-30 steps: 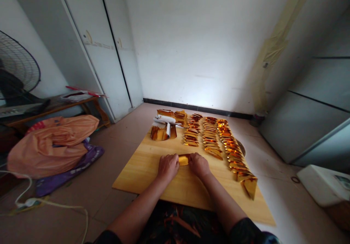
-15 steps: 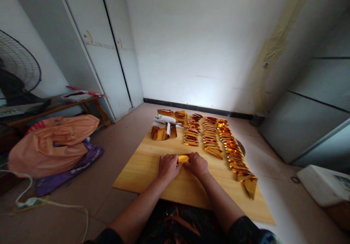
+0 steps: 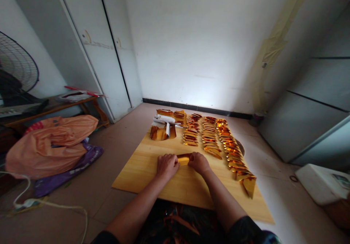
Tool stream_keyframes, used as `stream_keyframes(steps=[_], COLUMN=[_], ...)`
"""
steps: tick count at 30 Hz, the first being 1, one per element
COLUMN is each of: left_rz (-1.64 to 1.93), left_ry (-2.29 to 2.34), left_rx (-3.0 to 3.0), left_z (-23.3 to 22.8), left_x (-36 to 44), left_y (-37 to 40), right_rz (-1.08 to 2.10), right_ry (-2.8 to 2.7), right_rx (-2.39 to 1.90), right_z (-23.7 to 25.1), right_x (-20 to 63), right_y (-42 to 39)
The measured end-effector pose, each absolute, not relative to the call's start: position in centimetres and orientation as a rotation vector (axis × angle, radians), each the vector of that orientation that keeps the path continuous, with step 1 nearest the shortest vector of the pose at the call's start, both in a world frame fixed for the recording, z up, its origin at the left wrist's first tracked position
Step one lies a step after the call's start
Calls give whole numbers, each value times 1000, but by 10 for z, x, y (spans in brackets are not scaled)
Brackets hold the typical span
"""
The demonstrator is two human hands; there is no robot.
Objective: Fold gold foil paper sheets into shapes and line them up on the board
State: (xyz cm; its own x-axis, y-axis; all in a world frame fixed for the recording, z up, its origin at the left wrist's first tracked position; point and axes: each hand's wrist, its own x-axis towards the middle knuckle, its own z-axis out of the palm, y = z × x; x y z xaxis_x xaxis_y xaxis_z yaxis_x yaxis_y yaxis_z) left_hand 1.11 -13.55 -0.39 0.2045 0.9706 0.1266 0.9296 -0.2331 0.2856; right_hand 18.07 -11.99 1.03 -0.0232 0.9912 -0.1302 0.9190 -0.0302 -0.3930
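Barely any change since 0.5 s ago: both hands sit a touch further left on the wooden board point(image 3: 142, 171), same pinch. Left hand point(image 3: 166, 165) and right hand point(image 3: 199, 163) are curled, knuckles up, each closed on 1 end of a small gold foil piece point(image 3: 183, 159) lying on the board between them; fingertip contact looks likely but is hidden. 3 rows of folded gold pieces point(image 3: 210, 142) lie beyond, a foil stack point(image 3: 160, 132) at far left.

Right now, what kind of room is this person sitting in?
Probably a plain room at home, used as a workspace. A wooden board lies on the tiled floor, rows of folded gold paper cover it, and a standing fan and white cupboard doors stand nearby.
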Motion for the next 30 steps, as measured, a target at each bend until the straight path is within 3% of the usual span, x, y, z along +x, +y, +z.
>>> stream_keyframes(steps=[10,24,30], left_rz=[479,540,579], left_ry=[1719,1722,1790], left_rx=[2351,2495,2358], left_z=[-10,-5,-7], left_x=[-1,25,35], left_y=[-136,-115,-108], right_rz=[622,419,551], right_ry=[-2013,-2028,-1950], right_rx=[-1984,-2151,-2126], right_z=[1,8,12], right_x=[187,208,212], right_y=[-115,-138,-137])
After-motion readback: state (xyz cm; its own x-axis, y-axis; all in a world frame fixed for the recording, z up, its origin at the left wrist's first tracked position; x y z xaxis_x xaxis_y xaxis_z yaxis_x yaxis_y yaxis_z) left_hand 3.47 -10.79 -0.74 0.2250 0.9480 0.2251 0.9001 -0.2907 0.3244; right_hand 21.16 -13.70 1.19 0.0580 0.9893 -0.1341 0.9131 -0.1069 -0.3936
